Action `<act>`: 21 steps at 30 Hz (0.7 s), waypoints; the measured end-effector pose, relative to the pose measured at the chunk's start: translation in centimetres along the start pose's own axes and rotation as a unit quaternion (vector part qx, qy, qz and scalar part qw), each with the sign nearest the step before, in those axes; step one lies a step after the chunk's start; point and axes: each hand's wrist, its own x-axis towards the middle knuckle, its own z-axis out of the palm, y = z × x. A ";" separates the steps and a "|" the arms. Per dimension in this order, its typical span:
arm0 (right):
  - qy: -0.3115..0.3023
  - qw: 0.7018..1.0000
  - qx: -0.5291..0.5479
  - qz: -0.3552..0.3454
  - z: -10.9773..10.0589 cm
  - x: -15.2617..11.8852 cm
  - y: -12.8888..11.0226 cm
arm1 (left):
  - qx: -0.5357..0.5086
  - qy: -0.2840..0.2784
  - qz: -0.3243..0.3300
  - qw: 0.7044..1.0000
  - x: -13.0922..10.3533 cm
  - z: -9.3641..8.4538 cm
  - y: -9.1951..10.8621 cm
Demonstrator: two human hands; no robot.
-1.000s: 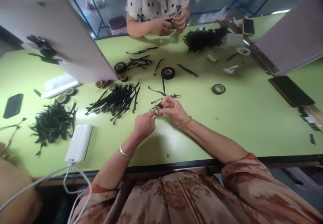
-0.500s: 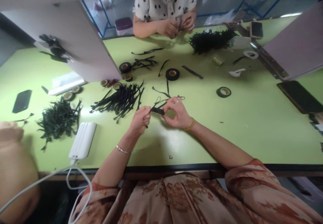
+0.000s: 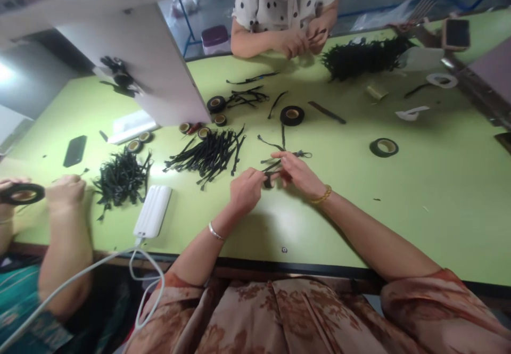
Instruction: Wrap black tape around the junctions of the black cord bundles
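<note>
My left hand (image 3: pixel 245 191) is closed, its fingers pinching a thin black cable near the middle of the table. Black tape (image 3: pixel 268 180) shows as a short dark piece at its fingertips. Just to the right, my right hand (image 3: pixel 301 177) has its fingers apart, the index finger stretched leftward and another fingertip touching the tape. Parts of the cable are hidden behind the hands. Beyond them lie several loose black cables (image 3: pixel 282 140) with looped ends. A large black tape roll (image 3: pixel 292 115) lies farther back.
Left of my hands are a bundle of black cables (image 3: pixel 211 154), a darker cable pile (image 3: pixel 123 175) and a white power bank (image 3: pixel 153 211) with a cord. Another tape roll (image 3: pixel 384 147) lies right. A co-worker's hands (image 3: pixel 303 42) work opposite; another person's hand (image 3: pixel 66 189) is at left.
My right hand has gone from a round pinch on the black strip to spread fingers. Less of the strip shows between my hands. The view has shifted left, showing a tape roll with the neighbour.
</note>
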 end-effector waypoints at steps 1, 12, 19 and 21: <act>0.001 1.000 0.015 0.021 0.0 0.1 0.0 | 0.021 -0.017 0.010 1.000 -0.1 0.0 0.0; -0.057 0.981 0.102 0.153 -0.6 0.5 -0.6 | 0.112 -0.082 0.137 0.981 -0.4 -0.5 0.9; 0.097 0.993 -0.010 0.062 1.7 -0.1 0.2 | 0.134 -0.108 0.172 0.970 -0.7 0.6 1.3; 0.123 0.990 0.051 0.043 1.9 0.0 0.1 | 0.146 -0.108 0.159 0.970 -0.7 0.8 1.3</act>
